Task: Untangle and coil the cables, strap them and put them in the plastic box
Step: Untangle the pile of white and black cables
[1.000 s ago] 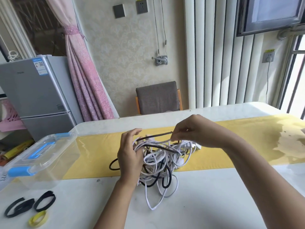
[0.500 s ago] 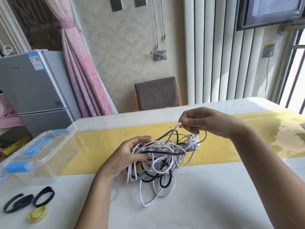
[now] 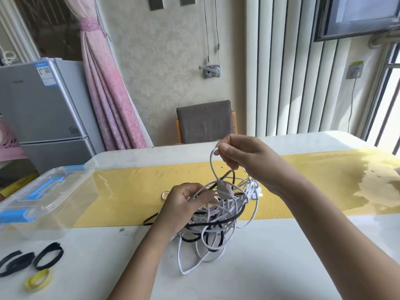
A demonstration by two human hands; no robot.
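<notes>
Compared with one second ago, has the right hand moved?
Yes. The right hand has risen: its fingertips, earlier in front of the yellow runner, now show above the runner's far edge, pinching a white cable.

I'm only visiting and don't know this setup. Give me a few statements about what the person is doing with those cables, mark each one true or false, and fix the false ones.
1. The right hand pinches a white cable and holds it above the tangle. True.
2. The plastic box is open with coiled cables inside. False: its lid is on, and the cables are outside it in a tangle on the table.
3. The left hand lies flat on the bare table. False: it grips the tangle.
4. The black straps and a yellow strap lie loose on the table, in front of the box. True.
5. Every cable is white. False: black ones run through the tangle too.
</notes>
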